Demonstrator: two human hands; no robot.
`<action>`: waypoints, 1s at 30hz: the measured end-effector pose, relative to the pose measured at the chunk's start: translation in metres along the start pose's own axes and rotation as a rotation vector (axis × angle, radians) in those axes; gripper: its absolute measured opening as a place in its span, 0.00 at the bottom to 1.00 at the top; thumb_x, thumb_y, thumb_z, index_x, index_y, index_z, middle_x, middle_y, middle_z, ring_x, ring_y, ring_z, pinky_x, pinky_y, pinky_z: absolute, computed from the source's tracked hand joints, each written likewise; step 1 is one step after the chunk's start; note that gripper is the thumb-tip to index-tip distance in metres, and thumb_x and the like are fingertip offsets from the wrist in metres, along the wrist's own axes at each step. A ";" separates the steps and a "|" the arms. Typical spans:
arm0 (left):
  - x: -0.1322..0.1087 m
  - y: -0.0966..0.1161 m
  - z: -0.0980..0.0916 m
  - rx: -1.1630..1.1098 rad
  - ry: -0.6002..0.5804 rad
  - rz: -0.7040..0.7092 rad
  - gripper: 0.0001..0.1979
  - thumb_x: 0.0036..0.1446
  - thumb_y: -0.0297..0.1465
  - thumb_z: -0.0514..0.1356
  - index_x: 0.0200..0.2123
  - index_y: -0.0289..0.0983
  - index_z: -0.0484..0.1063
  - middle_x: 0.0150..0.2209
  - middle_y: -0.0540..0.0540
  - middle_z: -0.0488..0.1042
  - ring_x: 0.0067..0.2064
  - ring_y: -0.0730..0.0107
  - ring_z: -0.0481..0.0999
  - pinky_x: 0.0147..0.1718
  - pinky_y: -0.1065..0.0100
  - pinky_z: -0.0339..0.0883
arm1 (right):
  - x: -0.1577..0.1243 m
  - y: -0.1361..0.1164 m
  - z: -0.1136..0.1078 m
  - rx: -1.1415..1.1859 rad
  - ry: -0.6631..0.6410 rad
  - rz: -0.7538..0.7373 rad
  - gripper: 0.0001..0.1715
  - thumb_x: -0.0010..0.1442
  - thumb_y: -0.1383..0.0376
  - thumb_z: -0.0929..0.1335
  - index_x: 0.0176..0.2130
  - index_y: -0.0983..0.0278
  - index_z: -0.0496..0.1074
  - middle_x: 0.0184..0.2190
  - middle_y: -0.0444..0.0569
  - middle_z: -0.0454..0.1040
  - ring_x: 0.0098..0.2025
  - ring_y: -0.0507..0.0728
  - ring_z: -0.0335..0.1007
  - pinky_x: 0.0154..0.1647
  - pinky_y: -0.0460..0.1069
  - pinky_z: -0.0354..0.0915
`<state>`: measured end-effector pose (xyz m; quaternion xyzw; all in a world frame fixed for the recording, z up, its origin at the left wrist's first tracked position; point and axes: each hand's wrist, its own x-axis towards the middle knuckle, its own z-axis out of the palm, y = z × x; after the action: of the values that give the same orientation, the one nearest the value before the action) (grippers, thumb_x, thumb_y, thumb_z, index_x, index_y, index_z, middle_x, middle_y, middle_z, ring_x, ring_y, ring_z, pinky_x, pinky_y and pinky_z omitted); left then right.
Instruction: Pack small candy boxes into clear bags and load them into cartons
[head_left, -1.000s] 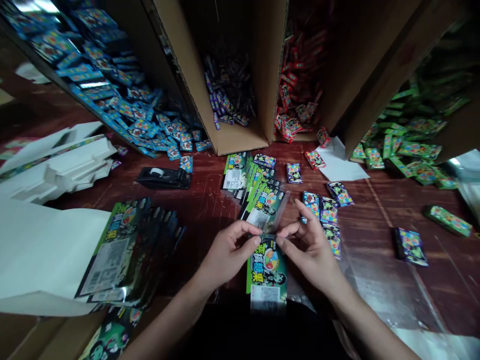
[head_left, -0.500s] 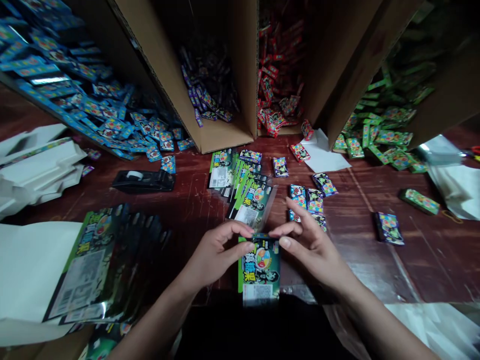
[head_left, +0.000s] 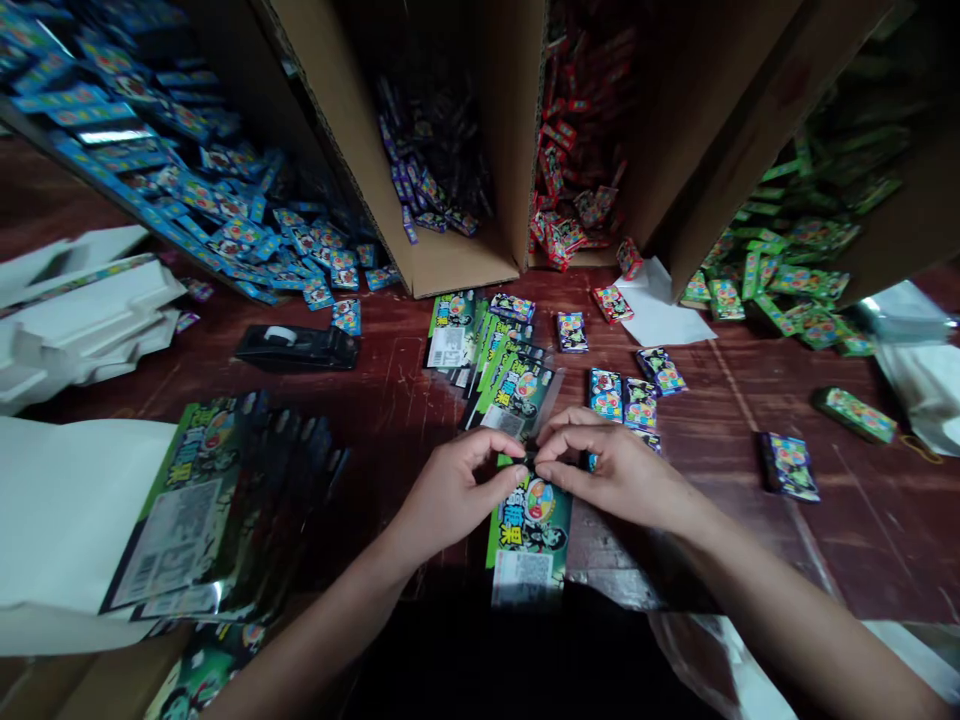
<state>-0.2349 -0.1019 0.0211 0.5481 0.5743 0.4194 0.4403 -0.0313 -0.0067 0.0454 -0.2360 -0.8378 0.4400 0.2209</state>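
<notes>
A flat green-and-black printed candy pouch (head_left: pixel 534 535) lies at the table's near edge, in front of my body. My left hand (head_left: pixel 457 485) pinches its top edge with thumb and forefinger. Close beside, my right hand (head_left: pixel 611 465) is closed on the same edge, fingertips almost meeting the left ones. The pouch's very top is hidden by the fingers. Just beyond lie overlapping pouches of the same print (head_left: pixel 517 385). Right of them sit small candy boxes, one blue (head_left: pixel 604 392) and one purple (head_left: pixel 640 402), the nearest ones partly covered by my right hand.
Cardboard bins at the back hold blue boxes (head_left: pixel 240 235), purple boxes (head_left: pixel 431 205), red boxes (head_left: pixel 562 235) and green boxes (head_left: pixel 810 270). A black tape dispenser (head_left: pixel 296 348) and a fanned stack of pouches (head_left: pixel 180 510) stand left. White paper (head_left: pixel 664 305) lies before the bins.
My right hand has moved left, its raised fingers closing onto the pouch's top edge beside my left fingertips. The whole view has shifted slightly.
</notes>
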 end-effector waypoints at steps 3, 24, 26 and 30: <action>0.002 -0.002 0.000 0.019 0.005 -0.008 0.07 0.59 0.31 0.64 0.41 0.40 0.77 0.40 0.46 0.81 0.42 0.64 0.79 0.44 0.61 0.73 | -0.004 0.002 0.006 -0.106 0.079 -0.024 0.05 0.65 0.65 0.69 0.39 0.58 0.78 0.39 0.47 0.75 0.44 0.57 0.72 0.46 0.55 0.69; 0.000 0.004 0.017 -0.049 0.104 -0.122 0.08 0.57 0.28 0.62 0.41 0.36 0.74 0.40 0.44 0.79 0.42 0.64 0.79 0.44 0.61 0.72 | -0.022 0.004 0.021 -0.453 0.171 -0.065 0.08 0.69 0.62 0.67 0.48 0.57 0.75 0.47 0.51 0.76 0.49 0.61 0.72 0.50 0.59 0.67; -0.006 0.006 0.018 -0.077 0.128 -0.103 0.11 0.56 0.26 0.62 0.45 0.35 0.73 0.43 0.42 0.79 0.45 0.63 0.79 0.47 0.60 0.73 | -0.022 0.004 0.020 -0.456 0.089 -0.075 0.11 0.71 0.62 0.65 0.51 0.53 0.74 0.49 0.49 0.77 0.50 0.61 0.73 0.51 0.60 0.67; -0.035 0.011 0.002 -0.070 0.164 -0.026 0.23 0.58 0.25 0.62 0.57 0.37 0.67 0.53 0.40 0.77 0.54 0.61 0.78 0.55 0.58 0.72 | -0.011 0.013 0.016 -0.193 -0.226 0.021 0.19 0.71 0.57 0.64 0.60 0.50 0.67 0.52 0.47 0.78 0.52 0.59 0.76 0.53 0.57 0.71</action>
<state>-0.2294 -0.1367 0.0329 0.4887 0.6006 0.4767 0.4162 -0.0297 -0.0170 0.0243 -0.2140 -0.8933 0.3833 0.0968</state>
